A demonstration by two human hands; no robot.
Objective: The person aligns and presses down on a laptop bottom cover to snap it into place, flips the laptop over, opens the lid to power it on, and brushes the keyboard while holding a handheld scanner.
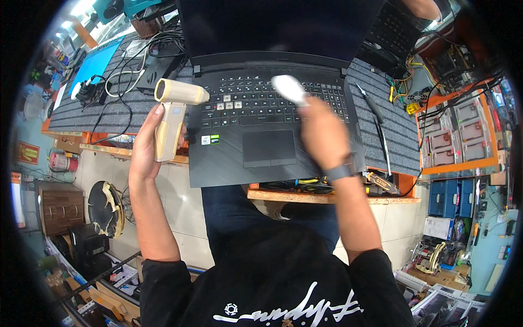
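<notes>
An unfolded black laptop (223,166) lies in front of me, its dark screen (278,27) tilted up at the back. A few keys at the keyboard's left side look pale, unlike the black ones around them. My left hand (145,143) is wrapped round the handle of a beige handheld blower (170,128), whose nozzle points right over the keyboard's left edge. Over the right half of the keys, my right hand (326,135) grips a white brush-like tool (289,88). Motion blurs this tool, so I cannot make out whether it touches the keys.
Right of the laptop, a screwdriver-like tool (372,108) and metal tweezers (385,143) lie on the striped grey mat (400,131). Cables and a black adapter (91,92) crowd the left. Below the bench edge sits a drawer of tools (305,187). Another person's arm (424,8) shows at upper right.
</notes>
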